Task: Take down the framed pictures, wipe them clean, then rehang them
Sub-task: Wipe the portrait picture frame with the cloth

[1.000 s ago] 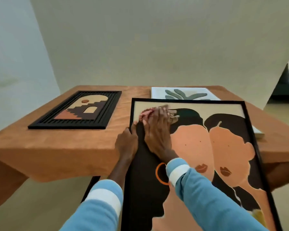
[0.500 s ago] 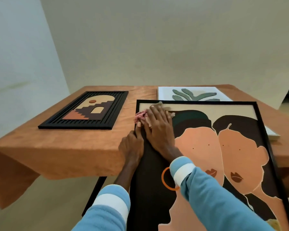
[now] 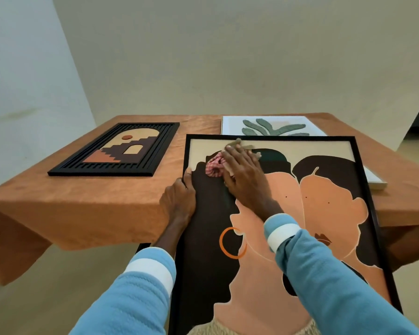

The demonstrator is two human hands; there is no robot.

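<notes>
The large framed picture [image 3: 324,213], two peach faces with dark hair in a thin black frame, lies tilted over the near edge of the surface [image 3: 82,201], its top on the orange cloth covering and its lower end reaching off the surface toward the person. The left hand [image 3: 178,201] grips the frame's left side where it crosses the near edge, thumb on the front and fingers curled round the rim. The right hand [image 3: 244,180] lies flat with fingers stretched out, pressing a bunched pink cloth [image 3: 214,166] against the glass near the picture's top left corner; the cloth pokes out to the left of the hand. Both arms wear blue sleeves [image 3: 136,301] with white bands. Toward the left edge of the surface, apart from the big frame, a black ribbed arch picture [image 3: 121,151] lies flat. At the far right corner a white leaf picture [image 3: 271,128] also lies flat, its near part hidden under the large frame's top. A plain pale wall [image 3: 228,56] rises behind.
</notes>
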